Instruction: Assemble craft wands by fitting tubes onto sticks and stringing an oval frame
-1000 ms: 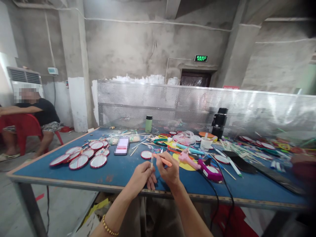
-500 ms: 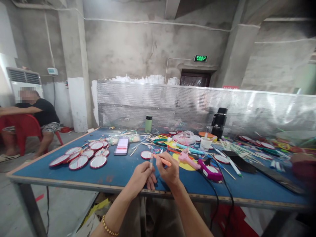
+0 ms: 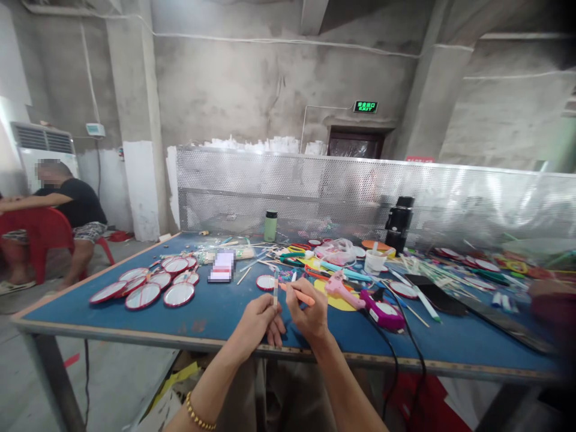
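Near the table's front edge, my left hand point(image 3: 261, 321) pinches a thin, pale, flat strip point(image 3: 276, 289) that stands upright from the fingers. My right hand point(image 3: 310, 309) is closed around an orange pen point(image 3: 303, 296), its tip pointing left at the strip. Whether the tip touches the strip I cannot tell. Just behind the strip lies a round red-rimmed mirror point(image 3: 264, 282), partly covered by it. A pink glue gun point(image 3: 342, 289) rests to the right of my right hand.
Several red-rimmed mirrors point(image 3: 143, 296) are piled at left, near a phone point(image 3: 222, 267). A green bottle point(image 3: 270, 227) and a black flask point(image 3: 399, 225) stand at the back. A purple device point(image 3: 382, 311) with cables is at right. A seated person point(image 3: 83, 204) is far left.
My right hand and the orange pen have shifted slightly to the right. The left hand and its strip stay almost in place.
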A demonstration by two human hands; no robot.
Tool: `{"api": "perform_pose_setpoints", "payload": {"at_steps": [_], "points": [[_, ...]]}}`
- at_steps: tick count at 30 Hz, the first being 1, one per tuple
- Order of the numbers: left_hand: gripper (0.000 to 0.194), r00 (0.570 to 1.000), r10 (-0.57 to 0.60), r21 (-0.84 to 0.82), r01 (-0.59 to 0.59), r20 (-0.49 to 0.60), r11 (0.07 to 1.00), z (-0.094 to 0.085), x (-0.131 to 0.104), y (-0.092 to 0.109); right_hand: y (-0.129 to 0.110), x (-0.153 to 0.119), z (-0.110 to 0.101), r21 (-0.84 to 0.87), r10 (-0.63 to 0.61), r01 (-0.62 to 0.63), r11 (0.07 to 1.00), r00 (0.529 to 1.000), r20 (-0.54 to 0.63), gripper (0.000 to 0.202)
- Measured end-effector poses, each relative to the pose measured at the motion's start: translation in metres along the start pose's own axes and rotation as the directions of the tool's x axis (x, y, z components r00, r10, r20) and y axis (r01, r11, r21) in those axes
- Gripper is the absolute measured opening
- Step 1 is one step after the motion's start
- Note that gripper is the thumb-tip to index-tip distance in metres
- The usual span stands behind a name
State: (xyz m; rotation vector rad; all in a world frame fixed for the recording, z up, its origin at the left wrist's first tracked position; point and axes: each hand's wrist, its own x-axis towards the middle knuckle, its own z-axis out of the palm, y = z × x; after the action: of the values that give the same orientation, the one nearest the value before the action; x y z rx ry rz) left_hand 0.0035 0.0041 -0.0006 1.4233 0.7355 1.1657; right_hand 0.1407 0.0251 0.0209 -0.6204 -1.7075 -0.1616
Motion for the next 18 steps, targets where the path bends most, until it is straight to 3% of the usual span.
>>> {"api": "perform_pose_setpoints", "payload": {"at_steps": [18], "points": [[0.029, 1.000, 0.014, -0.015, -0.014, -0.001, 1.000, -0.0001, -0.0010, -0.0006, -0.0011, -0.0019, -0.0011, 0.013, -0.011, 0.010, 1.000, 0.999, 0.043, 0.016]]}}
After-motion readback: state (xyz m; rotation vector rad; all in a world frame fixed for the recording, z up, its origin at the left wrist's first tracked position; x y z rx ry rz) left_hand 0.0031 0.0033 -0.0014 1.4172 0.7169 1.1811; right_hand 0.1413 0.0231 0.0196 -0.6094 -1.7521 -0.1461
